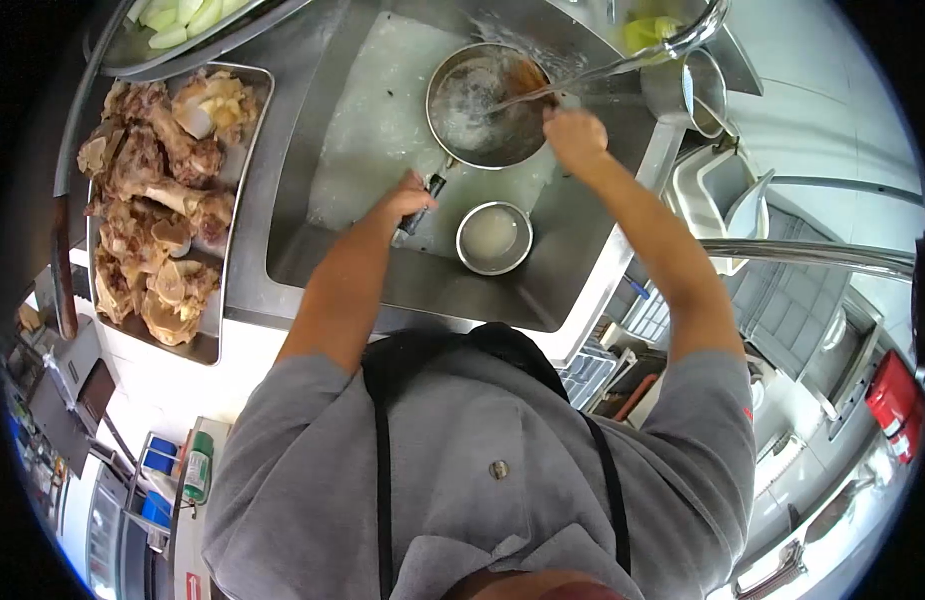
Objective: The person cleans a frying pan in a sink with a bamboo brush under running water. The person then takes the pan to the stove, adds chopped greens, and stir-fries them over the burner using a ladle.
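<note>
My left hand (411, 197) is closed around the black handle (436, 188) of a metal pan (449, 140) in the sink. Water from the faucet (673, 48) streams into the pan, and the surface inside is churned and splashing. At the pan's right rim, my right hand (577, 137) is a closed fist; whatever its fingers hold is hidden. A brown patch shows inside the pan near that hand. Below the pan, a small round metal bowl (495, 240) with cloudy liquid sits in the sink (333, 270).
Left of the sink, a metal tray (226, 290) carries several large meaty bones (153, 190). Above it is another tray (148, 70) with pale green vegetable pieces. A metal jug (673, 95) and a white plastic container (698, 190) stand on the right, beside a horizontal metal pipe (813, 255).
</note>
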Demonstrator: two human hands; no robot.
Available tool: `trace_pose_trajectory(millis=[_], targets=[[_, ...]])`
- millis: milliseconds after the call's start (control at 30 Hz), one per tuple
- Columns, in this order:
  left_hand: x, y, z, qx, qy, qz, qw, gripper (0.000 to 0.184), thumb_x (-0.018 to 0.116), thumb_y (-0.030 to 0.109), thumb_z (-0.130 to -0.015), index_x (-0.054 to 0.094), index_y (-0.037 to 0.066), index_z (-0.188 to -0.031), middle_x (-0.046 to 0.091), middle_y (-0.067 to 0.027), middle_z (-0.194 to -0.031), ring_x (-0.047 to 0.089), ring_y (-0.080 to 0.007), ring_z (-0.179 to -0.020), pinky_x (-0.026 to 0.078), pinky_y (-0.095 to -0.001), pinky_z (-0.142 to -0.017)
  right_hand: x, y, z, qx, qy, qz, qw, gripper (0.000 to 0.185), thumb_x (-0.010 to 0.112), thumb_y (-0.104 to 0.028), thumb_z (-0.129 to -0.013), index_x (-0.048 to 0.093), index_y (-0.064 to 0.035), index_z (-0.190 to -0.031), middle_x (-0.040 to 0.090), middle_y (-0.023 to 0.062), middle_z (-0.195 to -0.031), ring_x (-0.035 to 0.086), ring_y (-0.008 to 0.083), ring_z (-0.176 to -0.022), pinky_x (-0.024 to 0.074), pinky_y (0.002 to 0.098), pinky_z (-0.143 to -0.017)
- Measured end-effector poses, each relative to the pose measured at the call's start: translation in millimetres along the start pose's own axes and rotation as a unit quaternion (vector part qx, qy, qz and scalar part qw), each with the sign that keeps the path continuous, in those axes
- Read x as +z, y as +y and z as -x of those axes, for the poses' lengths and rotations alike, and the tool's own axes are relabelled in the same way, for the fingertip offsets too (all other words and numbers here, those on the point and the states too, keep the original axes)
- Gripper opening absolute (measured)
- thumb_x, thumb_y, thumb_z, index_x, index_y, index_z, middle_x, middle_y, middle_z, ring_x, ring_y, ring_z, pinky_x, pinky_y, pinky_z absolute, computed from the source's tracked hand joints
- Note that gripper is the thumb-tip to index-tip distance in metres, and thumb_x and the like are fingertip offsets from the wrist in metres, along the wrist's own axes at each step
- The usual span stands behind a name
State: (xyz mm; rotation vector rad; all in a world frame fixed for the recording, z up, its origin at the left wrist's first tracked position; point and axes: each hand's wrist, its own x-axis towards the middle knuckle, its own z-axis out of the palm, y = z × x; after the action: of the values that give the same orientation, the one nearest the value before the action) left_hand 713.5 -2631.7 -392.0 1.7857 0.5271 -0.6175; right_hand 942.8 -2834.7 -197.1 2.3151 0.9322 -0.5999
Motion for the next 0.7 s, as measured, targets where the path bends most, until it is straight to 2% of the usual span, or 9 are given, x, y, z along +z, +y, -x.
trace_pose_trajectory(millis=[67, 167, 233, 333, 400, 433, 567, 633, 700], targets=[[15, 5, -9, -0.175, -0.248, 0.0, 0.953, 0.045, 0.08, 0.024, -0.069, 0.062, -0.002, -0.101, 0.067, -0.0179, -0.088, 0.066, -0.0298, -0.081, 0.052, -0.0404, -0.073, -43, -17, 45, -0.048, -0.077, -0.027, 0.996, 0.024, 0.067, -0.012, -0.081, 0.072, -0.0091, -0.105, 0.072, 0.0149, -0.102, 0.072, 0.0319, -0.087, 0.0599, 0.042, -0.072], [-6, 25, 16, -0.174, -0.167, -0.027, 0.97, 0.043, 0.079, 0.026, -0.071, 0.066, -0.002, -0.102, 0.07, -0.0193, -0.092, 0.07, -0.0311, -0.085, 0.055, -0.0426, -0.075, -47, -10, 69, 0.017, -0.363, -0.414, 0.834, 0.049, 0.073, -0.01, -0.073, 0.066, -0.0129, -0.121, 0.07, 0.0178, -0.098, 0.07, 0.031, -0.087, 0.059, 0.0412, -0.073], [-45, 35, 22, -0.091, -0.128, -0.199, 0.967, 0.037, 0.071, 0.023, -0.079, 0.066, 0.001, -0.108, 0.071, -0.0194, -0.102, 0.07, -0.0325, -0.097, 0.055, -0.0449, -0.082, 21, 26, 56, -0.093, -0.1, -0.192, 0.972, 0.028, 0.067, -0.012, -0.079, 0.072, -0.0086, -0.106, 0.071, 0.0178, -0.104, 0.071, 0.0329, -0.092, 0.0597, 0.0418, -0.075], [-83, 88, 38, -0.099, -0.09, -0.283, 0.95, 0.031, 0.063, 0.018, -0.084, 0.067, 0.004, -0.112, 0.069, -0.0201, -0.111, 0.067, -0.0364, -0.105, 0.053, -0.0464, -0.089, 9, 3, 63, 0.035, -0.041, -0.086, 0.995, 0.031, 0.066, -0.009, -0.077, 0.071, -0.0083, -0.108, 0.069, 0.0223, -0.11, 0.069, 0.0358, -0.101, 0.0574, 0.044, -0.085], [-98, 119, 45, -0.068, -0.013, -0.362, 0.93, 0.027, 0.063, 0.016, -0.084, 0.066, 0.004, -0.108, 0.069, -0.0187, -0.105, 0.067, -0.0339, -0.104, 0.054, -0.0454, -0.087, 14, -21, 72, 0.021, -0.201, -0.192, 0.96, 0.048, 0.07, -0.016, -0.075, 0.066, -0.0122, -0.123, 0.067, 0.0226, -0.113, 0.067, 0.037, -0.105, 0.0604, 0.0407, -0.069], [-109, 130, 47, -0.068, -0.007, -0.363, 0.929, 0.027, 0.063, 0.016, -0.084, 0.066, 0.004, -0.108, 0.069, -0.0187, -0.105, 0.067, -0.0339, -0.104, 0.054, -0.0454, -0.087, 9, -31, 89, 0.031, -0.246, -0.414, 0.876, 0.067, 0.072, -0.017, -0.072, 0.057, -0.0186, -0.137, 0.065, 0.0225, -0.118, 0.067, 0.0373, -0.103, 0.06, 0.0391, -0.059], [-145, 153, 51, -0.028, -0.009, -0.456, 0.89, 0.03, 0.059, 0.012, -0.086, 0.066, 0.006, -0.114, 0.067, -0.0178, -0.117, 0.065, -0.0366, -0.108, 0.053, -0.0461, -0.092, 18, -13, 84, 0.031, -0.271, -0.57, 0.775, 0.082, 0.071, -0.015, -0.069, 0.047, -0.0258, -0.147, 0.063, 0.0221, -0.121, 0.067, 0.0387, -0.099, 0.0596, 0.039, -0.057], [-152, 160, 50, -0.025, -0.038, -0.493, 0.869, 0.029, 0.06, 0.008, -0.084, 0.067, 0.005, -0.113, 0.066, -0.0179, -0.12, 0.065, -0.0369, -0.11, 0.053, -0.0465, -0.09, 38, 28, 40, -0.092, -0.01, -0.073, 0.993, 0.061, 0.074, -0.023, -0.08, 0.055, -0.0242, -0.138, 0.066, 0.0201, -0.111, 0.069, 0.0343, -0.089, 0.0561, 0.0388, -0.05], [-154, 172, 43, -0.041, -0.047, -0.501, 0.863, 0.031, 0.059, 0.007, -0.084, 0.067, 0.005, -0.114, 0.066, -0.0182, -0.12, 0.065, -0.037, -0.11, 0.053, -0.0464, -0.09, 21, 39, 31, -0.018, 0.183, 0.097, 0.978, 0.046, 0.065, -0.027, -0.089, 0.057, -0.0233, -0.135, 0.067, 0.0177, -0.107, 0.071, 0.0328, -0.086, 0.0555, 0.0386, -0.049]])
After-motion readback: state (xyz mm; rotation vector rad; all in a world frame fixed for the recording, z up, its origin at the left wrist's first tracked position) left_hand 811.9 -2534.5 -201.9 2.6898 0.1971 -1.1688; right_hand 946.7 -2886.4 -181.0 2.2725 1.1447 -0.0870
